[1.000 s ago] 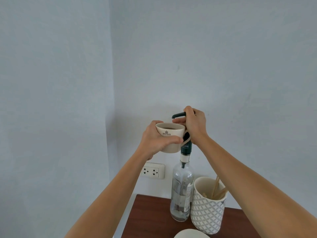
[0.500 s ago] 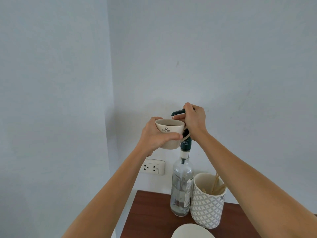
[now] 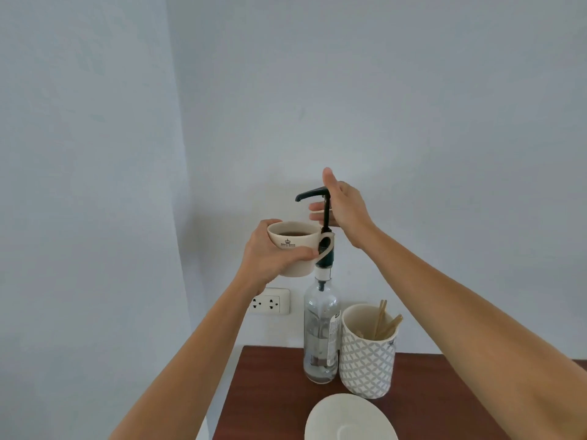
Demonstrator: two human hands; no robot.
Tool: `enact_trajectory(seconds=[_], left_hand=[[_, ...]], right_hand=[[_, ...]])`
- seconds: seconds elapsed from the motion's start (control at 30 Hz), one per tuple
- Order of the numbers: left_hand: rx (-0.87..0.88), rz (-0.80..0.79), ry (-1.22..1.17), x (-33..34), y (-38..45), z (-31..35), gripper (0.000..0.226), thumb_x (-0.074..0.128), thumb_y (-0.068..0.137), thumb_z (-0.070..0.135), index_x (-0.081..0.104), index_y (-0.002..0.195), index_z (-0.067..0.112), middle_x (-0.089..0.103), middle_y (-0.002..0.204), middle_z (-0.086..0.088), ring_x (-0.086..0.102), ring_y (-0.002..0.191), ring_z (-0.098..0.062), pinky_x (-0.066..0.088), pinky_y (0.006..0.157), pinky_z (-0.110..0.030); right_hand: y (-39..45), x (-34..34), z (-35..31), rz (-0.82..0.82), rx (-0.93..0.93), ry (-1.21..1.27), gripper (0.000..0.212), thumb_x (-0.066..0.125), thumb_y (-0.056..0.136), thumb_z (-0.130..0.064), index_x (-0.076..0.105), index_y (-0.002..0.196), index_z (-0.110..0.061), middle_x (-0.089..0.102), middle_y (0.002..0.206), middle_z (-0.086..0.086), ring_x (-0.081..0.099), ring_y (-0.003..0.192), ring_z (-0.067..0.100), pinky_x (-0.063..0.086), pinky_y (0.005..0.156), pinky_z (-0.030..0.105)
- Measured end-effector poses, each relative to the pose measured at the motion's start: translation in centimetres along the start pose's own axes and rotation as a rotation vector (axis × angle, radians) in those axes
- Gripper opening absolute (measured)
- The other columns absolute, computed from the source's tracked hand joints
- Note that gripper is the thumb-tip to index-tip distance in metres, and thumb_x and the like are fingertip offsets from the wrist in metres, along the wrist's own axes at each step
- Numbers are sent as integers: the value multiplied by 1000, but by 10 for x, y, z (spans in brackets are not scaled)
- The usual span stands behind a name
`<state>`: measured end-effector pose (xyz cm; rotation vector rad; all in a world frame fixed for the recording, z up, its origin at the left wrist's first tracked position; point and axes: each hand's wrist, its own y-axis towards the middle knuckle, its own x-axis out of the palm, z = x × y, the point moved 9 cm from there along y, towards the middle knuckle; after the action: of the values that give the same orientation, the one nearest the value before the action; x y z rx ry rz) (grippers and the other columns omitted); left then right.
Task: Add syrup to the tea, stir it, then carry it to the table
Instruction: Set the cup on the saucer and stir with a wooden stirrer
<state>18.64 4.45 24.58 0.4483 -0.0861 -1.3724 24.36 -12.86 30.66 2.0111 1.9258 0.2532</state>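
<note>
My left hand (image 3: pixel 270 258) grips a cream tea cup (image 3: pixel 293 249) with dark tea in it, held up under the spout of a dark pump head (image 3: pixel 313 195). The pump sits on a tall clear syrup bottle (image 3: pixel 320 331) standing on the brown table (image 3: pixel 273 395). The pump stem is raised. My right hand (image 3: pixel 344 211) is beside and behind the pump stem with fingers spread, holding nothing.
A patterned white holder (image 3: pixel 367 363) with wooden stir sticks (image 3: pixel 382 319) stands right of the bottle. A white saucer (image 3: pixel 349 419) lies at the table's near edge. A wall socket (image 3: pixel 270 301) is on the wall left of the bottle. Walls close in at left and behind.
My right hand came off the pump head and opened, and the pump rose back up. The cup stays under the spout in my left hand.
</note>
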Motion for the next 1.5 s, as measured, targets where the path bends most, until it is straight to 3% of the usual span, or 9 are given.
enact_trajectory(seconds=[0.13,0.27,0.37,0.6,0.83,0.97,1.17,1.3,1.5], left_hand=[[-8,-4,-6,3,-14,-18,100,90,29,49,56,121,27,68,111,6,67,101,-15,59,79,-35],[-13,5,10,11,-40,-43,103,91,29,52,57,122,28,70,108,9,68,99,-12,56,72,-31],[-12,0,7,24,-68,-68,102,90,29,53,56,122,28,70,106,13,68,98,-6,57,79,-30],[8,-45,83,62,-142,-121,87,92,40,52,56,119,40,65,108,33,63,102,8,50,71,-4],[-44,-45,68,88,-186,-161,84,94,43,43,49,113,58,64,111,37,62,104,12,47,78,0],[-80,-41,72,97,-199,-174,84,94,45,46,50,115,58,66,114,32,63,107,8,48,84,-12],[-83,-55,74,107,-207,-181,86,93,46,49,48,119,54,63,118,37,61,111,11,46,86,-12],[-55,-49,77,107,-207,-180,86,94,47,50,46,118,60,61,119,38,59,112,12,45,85,-3],[-39,-68,32,111,-209,-184,93,98,46,48,49,125,51,65,123,26,61,118,1,50,98,-18]], right_hand=[[-28,-44,20,119,-43,-90,54,37,97,-64,61,105,-16,77,93,4,76,82,17,58,81,35],[-70,-90,73,187,-2,-303,18,49,101,-21,65,99,-14,77,95,1,73,92,20,55,83,36],[-103,-117,125,221,90,-468,18,50,97,-4,67,104,-8,73,107,6,67,96,23,49,83,32],[-132,-135,203,197,336,-459,39,79,84,-38,66,105,-7,69,94,8,65,88,24,49,76,35],[-127,-138,202,301,244,-431,19,80,83,-20,74,77,-3,70,68,7,64,67,21,56,75,40],[-125,-137,192,302,167,-441,13,78,85,-17,76,78,-6,67,64,-4,59,61,9,46,70,29],[-134,-133,126,393,-174,-454,16,54,102,-19,57,94,-6,72,88,7,64,70,15,44,65,21],[-163,-141,64,475,-418,-274,12,33,108,-22,37,97,-23,76,81,3,66,58,14,49,56,21],[-216,-109,78,241,-356,-233,16,30,109,-25,32,95,-33,74,72,0,72,55,14,58,55,22]])
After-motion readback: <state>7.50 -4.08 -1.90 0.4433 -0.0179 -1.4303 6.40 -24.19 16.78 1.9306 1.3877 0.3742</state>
